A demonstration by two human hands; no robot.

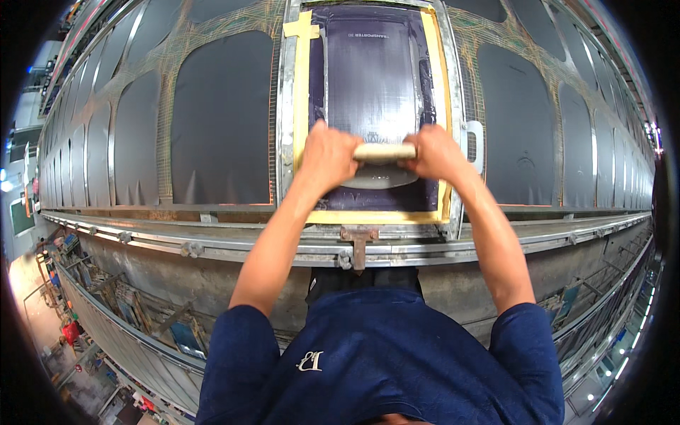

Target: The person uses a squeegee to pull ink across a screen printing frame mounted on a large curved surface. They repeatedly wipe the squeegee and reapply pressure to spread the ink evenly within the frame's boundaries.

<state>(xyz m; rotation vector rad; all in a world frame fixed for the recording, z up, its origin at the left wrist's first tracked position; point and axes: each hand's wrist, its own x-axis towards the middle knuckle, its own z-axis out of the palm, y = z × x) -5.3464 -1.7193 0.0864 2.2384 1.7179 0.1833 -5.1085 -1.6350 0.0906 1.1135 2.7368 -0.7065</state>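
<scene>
Both my hands grip a pale bar-shaped squeegee (384, 151) held crosswise over the lower part of a metal-framed printing screen (368, 78). My left hand (331, 152) is closed on the bar's left end, my right hand (433, 151) on its right end. The screen's surface is dark purple, edged with yellow tape (375, 216), and has a lighter glossy central rectangle. A grey curved patch, perhaps ink, shows just below the bar. A pale handle (474, 146) sticks out from the frame's right side.
A long bench holds rows of dark cut panels (219, 120) to left and right. A metal rail (191, 248) with a bracket (358, 244) runs along the near edge. Racks and a red object (71, 331) lie lower left; my body fills the lower middle.
</scene>
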